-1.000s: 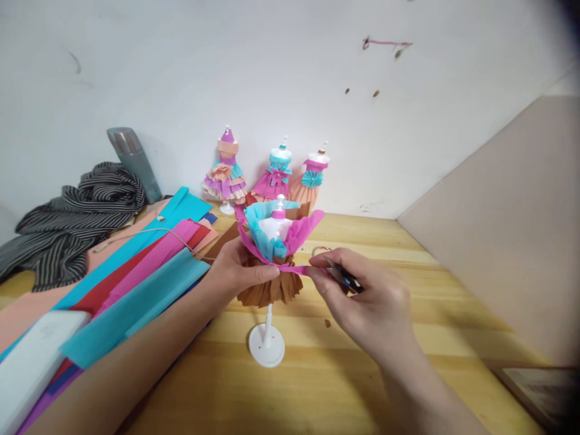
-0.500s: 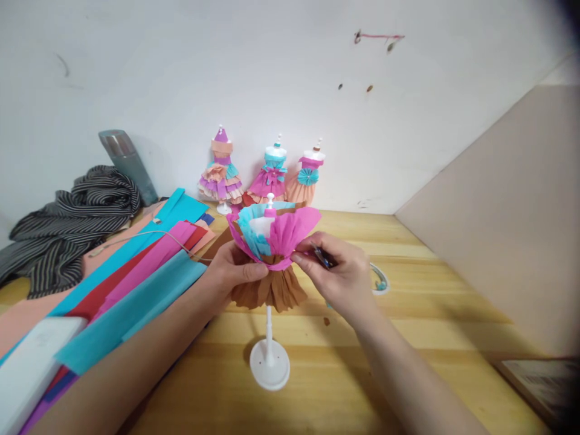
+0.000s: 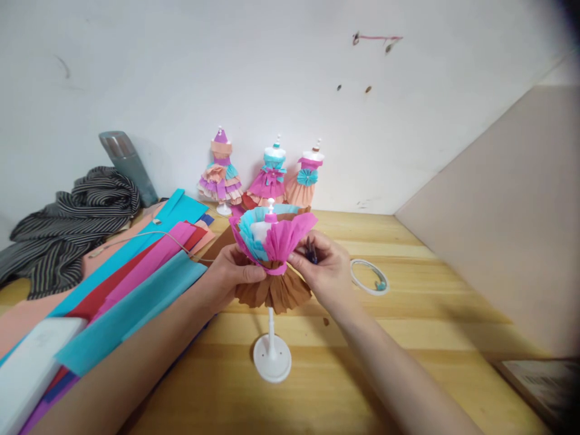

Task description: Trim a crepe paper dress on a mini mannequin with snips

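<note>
I have the left hand (image 3: 231, 273) closed around the waist of a small mannequin (image 3: 261, 229), thumb in front and fingers curled behind. It holds the figure upright just above the wooden table (image 3: 408, 338). The mannequin is smooth white plastic, with a thin stem running down to a round disc base (image 3: 272, 360) that sits on the wood below my hands.

Three layers of crepe wrap the bust, all of it finely ribbed. The blue crepe (image 3: 248, 234) stands up inside like a cup. The pink crepe (image 3: 283, 237) fans outward around it as a pleated collar and is cinched to a narrow band at the waist. The brown crepe (image 3: 274, 293) hangs beneath as a gathered, bell-shaped skirt.

The right hand (image 3: 324, 272) is narrowed to a pinch, thumb and forefinger pressed on the pink band at the waist. A slim dark tool (image 3: 310, 249) is tucked between its fingers; I cannot tell what kind.

Just to the right lies a thin white ring (image 3: 369, 277), flat on the table. Long matte paper sheets (image 3: 136, 284) in turquoise, pink and red fan across the left side. Beside them are a crumpled striped cloth (image 3: 72, 220) and a grey metal flask (image 3: 129, 166) leaning on the wall. Three finished paper dresses (image 3: 272, 176), frilled and tiered, stand against the wall.
</note>
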{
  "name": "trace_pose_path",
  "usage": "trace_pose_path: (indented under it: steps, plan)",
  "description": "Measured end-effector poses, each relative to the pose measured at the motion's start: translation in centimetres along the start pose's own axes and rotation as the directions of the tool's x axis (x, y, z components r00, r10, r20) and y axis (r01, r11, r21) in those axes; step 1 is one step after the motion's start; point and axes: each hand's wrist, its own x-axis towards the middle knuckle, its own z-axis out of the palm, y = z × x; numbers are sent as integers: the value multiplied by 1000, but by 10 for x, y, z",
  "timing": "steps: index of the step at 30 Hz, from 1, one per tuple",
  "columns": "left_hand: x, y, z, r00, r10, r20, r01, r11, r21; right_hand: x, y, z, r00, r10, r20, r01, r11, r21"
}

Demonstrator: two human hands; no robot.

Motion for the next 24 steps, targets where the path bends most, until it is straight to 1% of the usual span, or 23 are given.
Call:
trace_pose_path:
  steps: [2,5,8,12,15,18,21,24]
  plan:
    - [1,-2,-1,1000,-2,-11,2,1000,-1,-2,4,4,1000,3,-21,-2,999,42]
    - [1,-2,-1,1000,-6,-14,5,1000,-20,-2,7,6,999,-12,-48,14,999,50]
    - [1,2,0,1000,-15,7,15,999,-29,0,5,2,998,-31,-50,33,998,45]
    - [0,4,1,1000,-5,15,6,1000,-17,4,3,-6,997,-78,-16,79,995,57]
    - [0,1,0,999,-12,30,13,1000,-12,3,6,-5,999,-53,6,52,993,109]
    - [0,-3,0,999,-11,48,11,1000,-4,0,13,2,999,-24,22,20,990,137]
    - [1,-5,0,998,-2,61,1,1000,5,0,21,7,1000,-11,13,9,990,137]
    - [3,-7,1,999,3,46,-4,1000,11,0,29,10,1000,7,2,-7,990,142]
